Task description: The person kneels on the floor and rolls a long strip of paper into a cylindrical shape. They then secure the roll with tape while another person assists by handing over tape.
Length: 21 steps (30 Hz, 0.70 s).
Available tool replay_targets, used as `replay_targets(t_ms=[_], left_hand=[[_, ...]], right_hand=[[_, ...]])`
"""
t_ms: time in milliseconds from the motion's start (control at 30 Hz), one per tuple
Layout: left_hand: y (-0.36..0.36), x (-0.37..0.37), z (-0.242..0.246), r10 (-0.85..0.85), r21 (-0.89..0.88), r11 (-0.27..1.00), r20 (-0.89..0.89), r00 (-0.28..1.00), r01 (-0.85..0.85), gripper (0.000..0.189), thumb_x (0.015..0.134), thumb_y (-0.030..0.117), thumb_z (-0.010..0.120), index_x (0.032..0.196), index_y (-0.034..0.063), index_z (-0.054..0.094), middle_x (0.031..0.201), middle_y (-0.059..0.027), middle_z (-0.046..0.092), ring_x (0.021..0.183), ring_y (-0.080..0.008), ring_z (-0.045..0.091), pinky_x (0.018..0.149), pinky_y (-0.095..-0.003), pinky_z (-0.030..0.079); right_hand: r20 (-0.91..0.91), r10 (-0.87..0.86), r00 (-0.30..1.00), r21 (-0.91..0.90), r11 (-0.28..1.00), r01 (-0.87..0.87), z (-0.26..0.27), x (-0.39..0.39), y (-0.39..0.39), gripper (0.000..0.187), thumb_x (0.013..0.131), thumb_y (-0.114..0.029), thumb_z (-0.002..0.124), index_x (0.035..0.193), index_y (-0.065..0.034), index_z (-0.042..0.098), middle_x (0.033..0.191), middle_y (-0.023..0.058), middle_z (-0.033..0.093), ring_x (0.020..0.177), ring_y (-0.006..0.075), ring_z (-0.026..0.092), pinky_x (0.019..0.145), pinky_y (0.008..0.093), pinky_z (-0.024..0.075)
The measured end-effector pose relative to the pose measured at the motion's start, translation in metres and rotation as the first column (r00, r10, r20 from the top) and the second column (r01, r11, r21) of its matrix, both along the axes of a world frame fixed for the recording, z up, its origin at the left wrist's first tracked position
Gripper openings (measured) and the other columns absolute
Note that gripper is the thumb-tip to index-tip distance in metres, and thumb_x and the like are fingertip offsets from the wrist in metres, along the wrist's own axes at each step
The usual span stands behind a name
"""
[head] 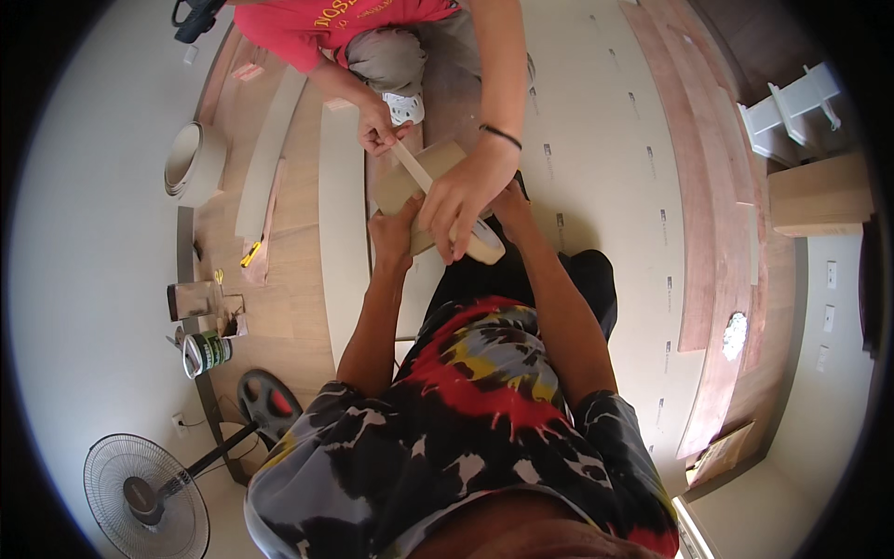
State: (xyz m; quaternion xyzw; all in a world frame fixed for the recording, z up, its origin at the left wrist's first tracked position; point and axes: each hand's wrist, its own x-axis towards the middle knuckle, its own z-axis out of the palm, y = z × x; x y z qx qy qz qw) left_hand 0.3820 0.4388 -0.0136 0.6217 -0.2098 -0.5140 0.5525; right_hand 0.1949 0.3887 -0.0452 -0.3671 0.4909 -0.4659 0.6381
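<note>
My left hand point(395, 234) grips the near left part of a brown cardboard-like piece point(412, 183), thumb on top. My right hand point(512, 208) is at the right side of that piece, partly hidden behind a co-worker's hand; a dark object with a bit of yellow shows beside it, and I cannot tell what it holds. The co-worker's hand reaches over the piece with a roll of masking tape point(487, 244). A strip of tape point(412, 164) runs from there to the co-worker's other hand, across the brown piece.
A co-worker in a pink shirt crouches opposite. At left are a rolled sheet point(195, 162), a yellow cutter point(251, 254), a can point(207, 353) and a standing fan point(145, 489). Large pale sheeting point(601, 140), wood planks point(705, 209) and a cardboard box point(821, 192) lie to the right.
</note>
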Motion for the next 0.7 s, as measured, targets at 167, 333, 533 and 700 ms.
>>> replay_targets(t_ms=[167, 333, 533, 700], left_hand=[[0.002, 0.023, -0.031, -0.119, -0.170, 0.969, 0.302, 0.946, 0.176, 0.032, 0.088, 0.013, 0.074, 0.111, -0.0073, 0.065, 0.101, -0.0111, 0.070, 0.083, -0.0168, 0.065, 0.072, -0.0306, 0.053], [-0.005, 0.009, -0.018, -0.032, -0.123, 0.992, 0.070, 0.997, 0.040, 0.036, 0.087, 0.012, 0.075, 0.114, -0.0084, 0.063, 0.103, -0.0129, 0.069, 0.085, -0.0201, 0.067, 0.075, -0.0324, 0.056], [0.006, 0.027, -0.006, 0.085, -0.055, 0.995, -0.017, 0.996, -0.086, 0.042, 0.085, 0.013, 0.078, 0.116, -0.0101, 0.060, 0.106, -0.0152, 0.067, 0.088, -0.0230, 0.068, 0.076, -0.0334, 0.057], [0.002, 0.027, -0.009, 0.098, -0.052, 0.994, -0.032, 0.995, -0.100, 0.044, 0.084, 0.014, 0.079, 0.115, -0.0105, 0.060, 0.104, -0.0156, 0.068, 0.086, -0.0231, 0.068, 0.074, -0.0333, 0.058]], right_hand=[[-0.017, 0.082, 0.996, -0.010, 0.997, -0.082, 0.009, 0.003, 0.005, 0.046, 0.098, -0.032, 0.061, 0.128, 0.0019, 0.057, 0.119, 0.0116, 0.065, 0.110, 0.0194, 0.058, 0.095, 0.0337, 0.0453], [-0.195, 0.233, 0.953, -0.230, 0.933, -0.276, -0.033, -0.008, -0.023, 0.047, 0.101, -0.042, 0.055, 0.125, -0.0017, 0.060, 0.110, 0.0069, 0.067, 0.100, 0.0140, 0.056, 0.092, 0.0322, 0.0435], [-0.113, 0.477, 0.872, 0.035, 0.879, -0.476, 0.005, 0.004, -0.037, 0.045, 0.097, -0.043, 0.063, 0.119, -0.0030, 0.062, 0.111, 0.0028, 0.062, 0.098, 0.0122, 0.054, 0.092, 0.0315, 0.0439], [0.094, 0.383, 0.919, 0.018, 0.922, -0.386, -0.017, 0.005, -0.033, 0.055, 0.095, -0.053, 0.061, 0.117, -0.0028, 0.062, 0.094, 0.0005, 0.061, 0.089, 0.0081, 0.055, 0.079, 0.0283, 0.0473]])
